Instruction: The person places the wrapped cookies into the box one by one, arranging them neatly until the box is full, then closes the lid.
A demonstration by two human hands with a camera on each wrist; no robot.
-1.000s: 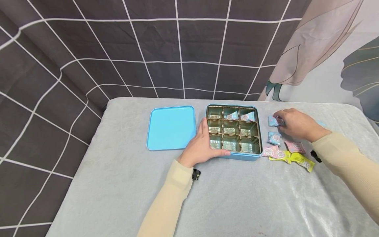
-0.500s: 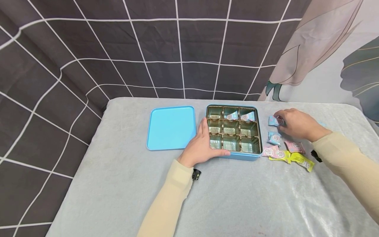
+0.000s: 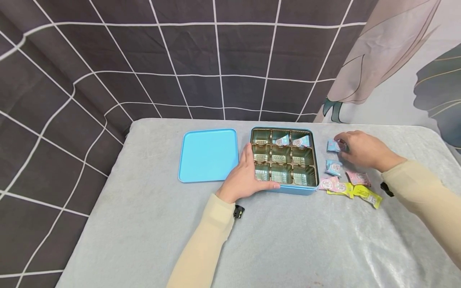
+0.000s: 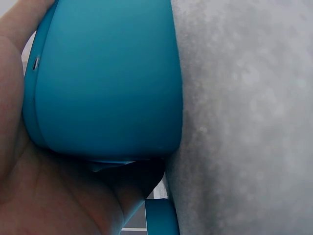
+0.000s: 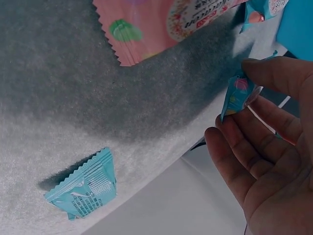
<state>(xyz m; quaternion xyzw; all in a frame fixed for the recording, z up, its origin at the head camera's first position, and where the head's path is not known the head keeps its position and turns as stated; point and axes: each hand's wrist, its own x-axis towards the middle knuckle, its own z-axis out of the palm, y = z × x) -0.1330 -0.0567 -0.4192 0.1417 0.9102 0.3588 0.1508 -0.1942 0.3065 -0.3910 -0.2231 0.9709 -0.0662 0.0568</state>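
Note:
A square blue box [image 3: 293,191] holds a gold tray with nine-like rows of compartments; blue wrapped candies [image 3: 301,141] lie in the back middle and back right ones. My left hand [image 3: 242,181] rests against its near left corner, straight fingers along the left side and thumb along the front; the left wrist view has the box wall [image 4: 107,83] against the palm. Right of the box, my right hand [image 3: 366,150] pinches a small blue wrapped candy [image 5: 238,94] between thumb and fingertips, close over the table.
A blue lid [image 3: 209,156] lies left of the box. To the right are another blue candy [image 3: 333,168], pink candies [image 3: 358,178] and yellow candies [image 3: 367,196]. One more blue candy [image 5: 88,188] lies beyond the right hand. A dark gridded curtain [image 3: 241,60] hangs behind the table.
My right hand, with the blue candy in its fingers, has shifted very slightly away from me and to the right. The left hand and the box have stayed put.

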